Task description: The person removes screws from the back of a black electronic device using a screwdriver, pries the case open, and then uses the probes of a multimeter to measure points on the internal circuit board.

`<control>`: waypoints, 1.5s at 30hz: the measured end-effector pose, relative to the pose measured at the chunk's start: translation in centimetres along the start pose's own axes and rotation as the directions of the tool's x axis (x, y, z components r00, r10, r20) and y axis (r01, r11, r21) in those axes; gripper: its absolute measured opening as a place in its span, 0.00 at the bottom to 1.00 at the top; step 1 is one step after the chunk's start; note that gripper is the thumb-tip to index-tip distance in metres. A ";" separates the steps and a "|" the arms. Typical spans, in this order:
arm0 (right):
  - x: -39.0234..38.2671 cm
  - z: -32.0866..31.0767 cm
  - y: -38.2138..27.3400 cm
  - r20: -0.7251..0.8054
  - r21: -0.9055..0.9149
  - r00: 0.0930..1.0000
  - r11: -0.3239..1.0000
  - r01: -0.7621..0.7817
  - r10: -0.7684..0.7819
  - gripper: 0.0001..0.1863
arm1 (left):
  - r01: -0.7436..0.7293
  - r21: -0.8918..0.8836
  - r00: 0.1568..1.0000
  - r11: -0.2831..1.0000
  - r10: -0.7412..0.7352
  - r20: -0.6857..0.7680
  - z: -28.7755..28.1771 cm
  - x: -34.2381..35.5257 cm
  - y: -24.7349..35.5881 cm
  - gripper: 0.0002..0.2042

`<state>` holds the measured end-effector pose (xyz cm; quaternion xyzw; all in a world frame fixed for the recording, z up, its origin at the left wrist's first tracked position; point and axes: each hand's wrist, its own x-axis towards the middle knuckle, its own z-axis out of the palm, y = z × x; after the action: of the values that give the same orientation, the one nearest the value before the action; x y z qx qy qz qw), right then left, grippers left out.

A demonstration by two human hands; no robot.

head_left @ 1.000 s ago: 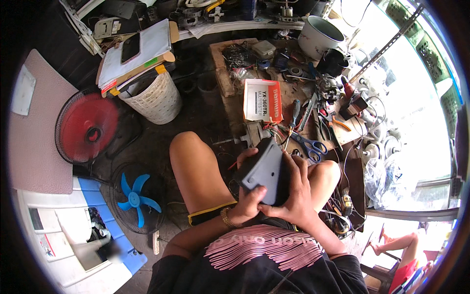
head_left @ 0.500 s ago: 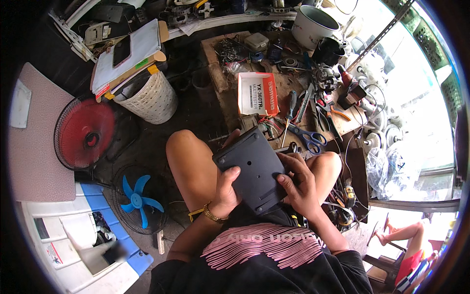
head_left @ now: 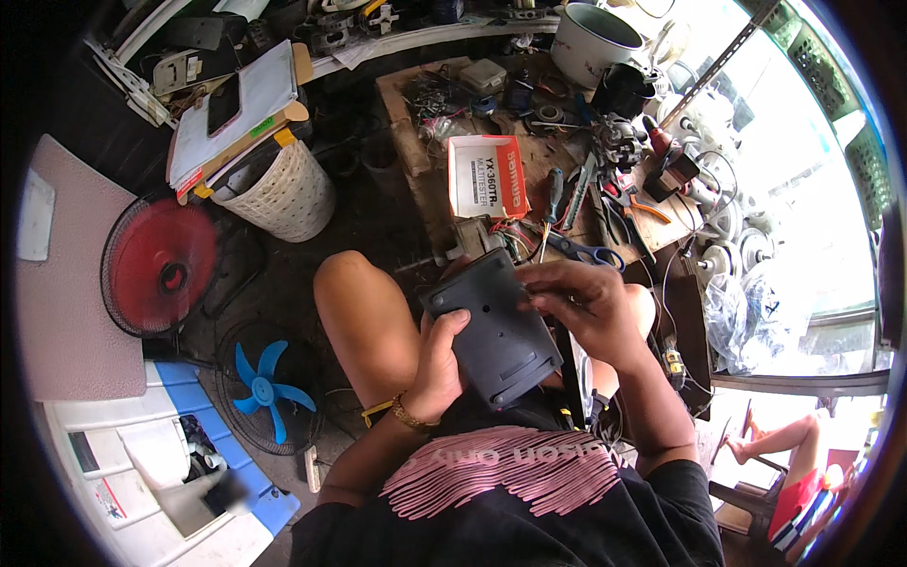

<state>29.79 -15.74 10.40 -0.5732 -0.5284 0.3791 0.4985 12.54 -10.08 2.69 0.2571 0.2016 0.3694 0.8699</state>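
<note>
Wooden bench [head_left: 398,113], cluttered, carries a white pot [head_left: 586,57] toward its far right corner. Black case [head_left: 493,326] is held off the bench, above the lap on the near-edge side: left grip [head_left: 436,367] closed around its left side, thumb on the holed face; right grip [head_left: 593,300] narrow, fingertips at the case's right side, cannot tell whether they pinch it. Red-and-white box [head_left: 515,177] lies toward the bench's left edge, scissors [head_left: 605,255] at the near edge, screwdriver [head_left: 556,189] just right of the box.
</note>
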 end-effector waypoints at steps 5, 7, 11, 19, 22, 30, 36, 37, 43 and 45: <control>1.8 -0.1 1.6 0.165 -0.128 0.986 0.992 -0.007 0.028 0.07 | -0.012 0.113 0.999 0.994 0.017 -0.037 -0.4 0.4 -0.8 0.32; 2.1 0.0 1.9 0.217 -0.102 0.976 0.994 0.039 -0.016 0.08 | -0.044 0.026 0.997 0.999 0.045 -0.066 -0.9 0.6 -1.3 0.29; 3.0 -0.5 1.2 0.371 -0.135 0.926 0.991 -0.021 0.070 0.11 | -0.006 0.024 0.999 1.000 0.008 -0.049 -1.3 0.6 -1.8 0.29; 3.7 -0.4 1.0 0.404 -0.344 0.915 0.922 0.176 -0.024 0.15 | 0.015 0.037 0.997 0.999 -0.012 -0.079 -0.3 0.4 -1.8 0.30; 3.7 -0.2 0.3 0.402 -0.478 0.915 0.848 0.228 -0.019 0.15 | 0.025 0.037 0.989 0.999 -0.019 -0.144 0.0 0.3 -2.1 0.31; 3.5 -0.5 0.3 0.402 -0.570 0.914 0.795 0.207 0.050 0.09 | -0.019 0.061 0.999 0.998 0.022 -0.038 -0.2 0.4 -1.6 0.31; 3.5 -0.9 1.1 0.404 -0.497 0.913 0.852 0.166 0.058 0.06 | 0.003 0.044 1.000 0.999 -0.003 -0.016 -0.7 0.2 -1.9 0.32; 3.5 -0.8 1.2 0.402 -0.532 0.912 0.832 0.156 0.086 0.06 | 0.005 0.048 1.000 0.999 -0.003 -0.027 -0.5 0.2 -1.8 0.32; 2.9 -0.6 0.6 0.371 -0.555 0.927 0.813 0.176 0.053 0.07 | 0.002 0.080 1.000 0.997 -0.003 0.003 -1.1 -0.2 -1.7 0.33; 2.4 -0.6 0.4 0.338 -0.636 0.935 0.759 0.140 0.111 0.07 | 0.006 0.108 1.000 0.994 -0.005 -0.011 -0.5 -0.2 -1.8 0.33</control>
<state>30.79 -13.46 10.39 -0.6280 -0.7123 0.2649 0.1674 13.10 -11.11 1.28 0.3011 0.2268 0.3570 0.8547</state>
